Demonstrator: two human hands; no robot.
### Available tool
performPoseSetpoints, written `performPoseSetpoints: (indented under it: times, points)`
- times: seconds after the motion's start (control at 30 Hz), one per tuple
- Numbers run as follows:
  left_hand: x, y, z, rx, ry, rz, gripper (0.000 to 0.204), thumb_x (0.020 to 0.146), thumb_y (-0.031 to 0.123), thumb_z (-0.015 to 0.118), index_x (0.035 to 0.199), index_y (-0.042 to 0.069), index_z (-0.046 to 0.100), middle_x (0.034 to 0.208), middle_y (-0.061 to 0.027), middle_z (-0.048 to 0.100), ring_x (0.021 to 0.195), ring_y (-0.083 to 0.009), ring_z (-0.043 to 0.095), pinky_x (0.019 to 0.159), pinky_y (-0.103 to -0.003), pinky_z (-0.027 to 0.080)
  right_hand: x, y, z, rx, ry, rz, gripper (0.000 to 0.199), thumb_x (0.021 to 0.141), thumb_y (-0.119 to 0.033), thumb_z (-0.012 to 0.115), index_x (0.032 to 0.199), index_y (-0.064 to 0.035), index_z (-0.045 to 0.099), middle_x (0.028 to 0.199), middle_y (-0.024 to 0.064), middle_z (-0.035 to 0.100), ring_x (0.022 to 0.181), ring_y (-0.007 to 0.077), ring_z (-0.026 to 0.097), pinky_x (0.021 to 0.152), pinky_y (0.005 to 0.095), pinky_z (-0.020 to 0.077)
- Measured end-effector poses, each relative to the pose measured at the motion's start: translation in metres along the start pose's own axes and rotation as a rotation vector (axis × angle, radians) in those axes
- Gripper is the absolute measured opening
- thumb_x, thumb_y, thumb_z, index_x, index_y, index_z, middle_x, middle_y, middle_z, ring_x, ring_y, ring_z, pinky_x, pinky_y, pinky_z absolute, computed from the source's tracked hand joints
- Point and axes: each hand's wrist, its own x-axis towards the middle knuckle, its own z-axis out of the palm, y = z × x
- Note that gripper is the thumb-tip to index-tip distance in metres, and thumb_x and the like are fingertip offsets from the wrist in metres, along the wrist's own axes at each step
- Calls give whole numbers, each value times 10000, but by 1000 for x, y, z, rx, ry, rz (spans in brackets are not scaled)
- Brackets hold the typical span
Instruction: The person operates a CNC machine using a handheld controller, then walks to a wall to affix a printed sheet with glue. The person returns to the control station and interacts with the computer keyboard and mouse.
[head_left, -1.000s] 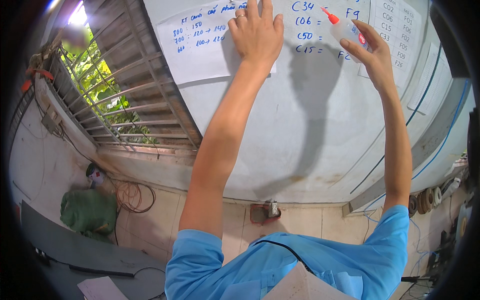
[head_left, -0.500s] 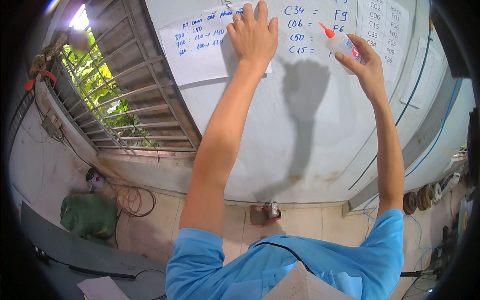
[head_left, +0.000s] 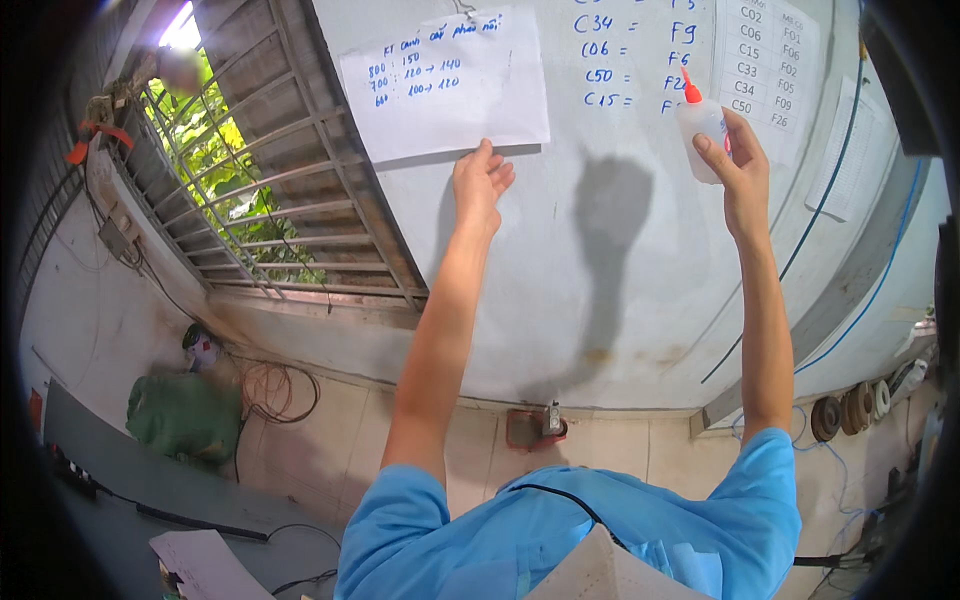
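Observation:
A white paper sheet [head_left: 450, 120] with blue handwriting hangs on the pale wall [head_left: 520, 300]. My left hand [head_left: 480, 185] is at its lower edge, fingers pointing up and apart, with nothing gripped in them. Whether the fingertips touch the paper or the wall I cannot tell. In my right hand [head_left: 745, 165] is a translucent white squeeze bottle [head_left: 702, 140] with a red pointed nozzle, held upright in front of the wall. Fingers and thumb are wrapped round the bottle's right side.
Blue handwriting and a printed sheet [head_left: 765, 75] are on the wall's right part. At left is a barred window [head_left: 260, 200]. A green sack [head_left: 185, 415] and coiled cables [head_left: 280, 390] lie below it. A small red tray [head_left: 525, 430] stands by the wall's foot.
My left hand has come down from the upper part of the sheet to its lower edge, uncovering the writing. The bottle has shifted slightly right and down and stands more upright.

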Motion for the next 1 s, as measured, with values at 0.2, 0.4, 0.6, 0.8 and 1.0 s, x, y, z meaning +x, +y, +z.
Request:
performPoseSetpoints:
  times: [0.2,0.4,0.6,0.8,1.0]
  points:
    - [-5,6,-10,-49,8,84,555,1058,317,570,1396,-98,423,1293,-239,578,1208,-329,598,1005,-437,532,-10,18,-1,45,-17,53,625,861,-298,825,1325,48,590,1229,142,665,1179,204,609,1022,357,453]
    - [-17,13,-8,-142,73,108,535,1070,277,545,1417,-104,401,1363,-260,546,1253,-339,581,1053,-445,513,-14,40,-7,76,-40,103,624,862,-294,824,1331,43,586,1225,136,665,1173,198,607,1023,355,448]
    - [-32,12,-7,-237,92,125,557,1079,271,494,1463,-112,368,1413,-289,510,1296,-367,557,1102,-474,488,-19,56,-14,93,-61,128,586,869,-267,811,1324,34,596,1217,118,668,1154,188,610,1010,348,450]
    - [-40,19,-5,-277,41,162,558,1107,263,400,1499,-119,295,1510,-297,419,1421,-380,435,1178,-479,416,-23,76,-19,116,-60,152,568,874,-253,800,1323,31,598,1230,118,666,1169,194,601,1021,356,446]
    - [-36,21,-1,-335,120,106,566,1115,280,341,1506,-127,293,1572,-294,332,1476,-389,356,1214,-503,360,-31,95,-22,140,-68,166,574,874,-234,786,1341,34,583,1234,127,661,1173,209,601,1033,359,442]
